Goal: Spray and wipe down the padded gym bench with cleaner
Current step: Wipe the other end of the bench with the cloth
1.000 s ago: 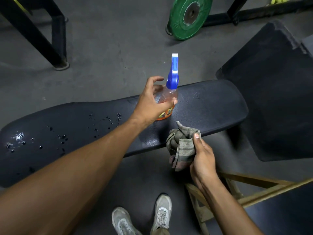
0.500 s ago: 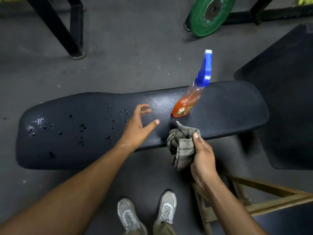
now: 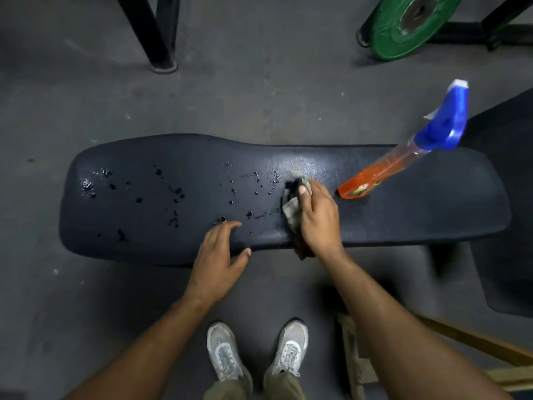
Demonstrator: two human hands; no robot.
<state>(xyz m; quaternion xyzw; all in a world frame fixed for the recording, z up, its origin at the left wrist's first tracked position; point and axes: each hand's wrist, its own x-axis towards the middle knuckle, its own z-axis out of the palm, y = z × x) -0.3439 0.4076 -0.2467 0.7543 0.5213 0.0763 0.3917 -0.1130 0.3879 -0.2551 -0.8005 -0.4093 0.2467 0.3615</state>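
The padded gym bench [image 3: 403, 220] lies under both hands, right hand [image 3: 317, 215] gripping the rag [image 3: 292, 209] beside the droplets [image 3: 173, 194], left hand [image 3: 216, 255] spread loose at the near edge, so wiping looks underway, next sweeping leftward through them.

A single head-worn view looks steeply down from above the person's own hands, wide-angled, so straight edges bow toward the corners. It faces forward across the bench pad [image 3: 403, 215], which runs side to side beyond both hands. The right hand [image 3: 318, 215] sits near the frame's middle and the left hand [image 3: 215, 255] just beside it on its left. The shoes [image 3: 225, 350] lie on the near side of the hands, at the bottom edge; the floor [image 3: 259, 90] fills the far side. No second view shares the scene.
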